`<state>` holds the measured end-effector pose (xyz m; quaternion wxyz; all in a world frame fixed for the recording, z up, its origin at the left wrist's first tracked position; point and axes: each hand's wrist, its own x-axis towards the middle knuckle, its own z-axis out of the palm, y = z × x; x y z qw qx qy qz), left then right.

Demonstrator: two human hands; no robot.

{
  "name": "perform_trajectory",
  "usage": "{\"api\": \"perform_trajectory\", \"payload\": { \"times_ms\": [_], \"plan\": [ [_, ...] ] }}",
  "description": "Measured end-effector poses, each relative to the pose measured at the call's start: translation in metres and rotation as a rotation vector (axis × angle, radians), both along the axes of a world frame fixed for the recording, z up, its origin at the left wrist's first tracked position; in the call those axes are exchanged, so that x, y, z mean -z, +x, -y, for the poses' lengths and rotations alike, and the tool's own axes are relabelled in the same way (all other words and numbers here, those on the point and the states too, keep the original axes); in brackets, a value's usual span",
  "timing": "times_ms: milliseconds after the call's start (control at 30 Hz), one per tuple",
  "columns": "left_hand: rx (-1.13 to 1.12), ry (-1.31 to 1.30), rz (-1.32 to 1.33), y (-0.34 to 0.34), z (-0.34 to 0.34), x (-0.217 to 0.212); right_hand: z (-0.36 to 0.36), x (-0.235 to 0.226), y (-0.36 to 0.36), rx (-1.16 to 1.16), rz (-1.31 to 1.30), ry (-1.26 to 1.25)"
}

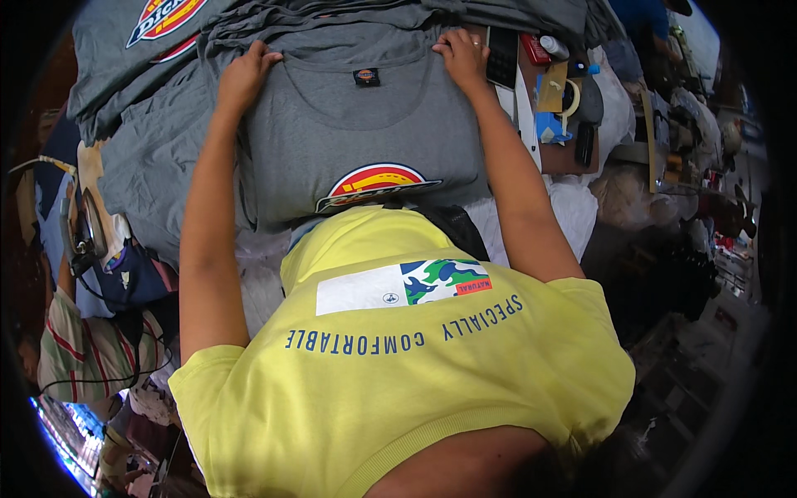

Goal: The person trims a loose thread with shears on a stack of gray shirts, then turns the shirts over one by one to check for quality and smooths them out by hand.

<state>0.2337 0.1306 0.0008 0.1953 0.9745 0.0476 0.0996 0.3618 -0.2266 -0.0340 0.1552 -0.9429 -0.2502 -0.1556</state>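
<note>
Head view: we find the folded grey shirt (pixel 365 124) lying flat between the forearms, collar end away from the body, printed end nearest it; it appears slightly longer side to side; the left hand (pixel 243 76) and right hand (pixel 465 60) are about equally near, at its far left and far right corners; the fingers of each are bent, tips touching the cloth; we cannot tell whether either pinches it; a dark handheld device (pixel 501 58) lies just beside the right hand.
</note>
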Motion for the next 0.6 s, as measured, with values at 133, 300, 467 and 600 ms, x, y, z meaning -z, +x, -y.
{"api": "perform_trajectory", "payload": {
  "times_ms": [133, 300, 467, 600],
  "plan": [
    [-0.003, 0.220, -0.032, 0.005, -0.009, 0.008, -0.004, -0.005, 0.015, 0.018, -0.093, 0.011],
    [-0.014, 0.268, -0.083, 0.008, -0.005, 0.003, -0.004, 0.000, 0.020, -0.059, -0.051, -0.023],
    [-0.004, 0.299, -0.042, 0.011, -0.006, -0.008, -0.001, -0.002, 0.024, -0.103, 0.047, -0.156],
    [-0.037, 0.385, -0.047, 0.017, -0.006, 0.016, -0.002, 0.003, 0.025, -0.094, 0.063, -0.156]
  ]
}}
